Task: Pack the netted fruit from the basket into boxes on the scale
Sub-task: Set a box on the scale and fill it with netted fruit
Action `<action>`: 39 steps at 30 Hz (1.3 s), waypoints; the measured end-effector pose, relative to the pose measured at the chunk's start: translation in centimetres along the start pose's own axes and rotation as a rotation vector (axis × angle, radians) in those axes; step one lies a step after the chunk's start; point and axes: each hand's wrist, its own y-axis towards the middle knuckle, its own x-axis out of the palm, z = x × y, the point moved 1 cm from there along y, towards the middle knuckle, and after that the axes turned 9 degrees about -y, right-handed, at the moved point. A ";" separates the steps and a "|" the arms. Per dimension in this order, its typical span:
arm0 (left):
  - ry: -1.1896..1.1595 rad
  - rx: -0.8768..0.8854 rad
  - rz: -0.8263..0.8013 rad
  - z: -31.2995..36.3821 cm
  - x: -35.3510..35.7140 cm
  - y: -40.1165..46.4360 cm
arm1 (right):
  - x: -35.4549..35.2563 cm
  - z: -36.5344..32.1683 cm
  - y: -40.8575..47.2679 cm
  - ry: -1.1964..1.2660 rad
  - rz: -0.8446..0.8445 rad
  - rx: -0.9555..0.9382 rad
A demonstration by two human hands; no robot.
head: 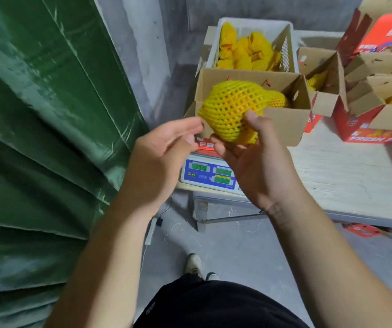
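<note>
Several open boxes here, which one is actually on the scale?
The leftmost box, just behind the held fruit: it stands on the scale. The other boxes stand on the table to its right.

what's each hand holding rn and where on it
The right hand holds a netted fruit from below, thumb pressed on its near side, fingers under the net's lower end. The left hand is beside it, fingers loosely curled, holding nothing.
</note>
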 end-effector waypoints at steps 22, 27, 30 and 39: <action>0.234 -0.246 -0.047 -3.4 -1.0 -3.2 | -5.6 -3.2 13.1 -1.328 0.219 -0.263; 0.226 -0.126 0.207 -2.8 -0.8 -2.4 | -5.8 -1.7 11.1 -1.288 0.135 -0.343; 0.220 -0.116 0.227 -2.8 -0.6 -1.4 | -5.4 -1.7 10.3 -1.301 0.057 -0.344; 0.179 -0.125 0.208 -2.9 0.0 0.8 | -5.8 -2.7 9.3 -1.297 0.007 -0.342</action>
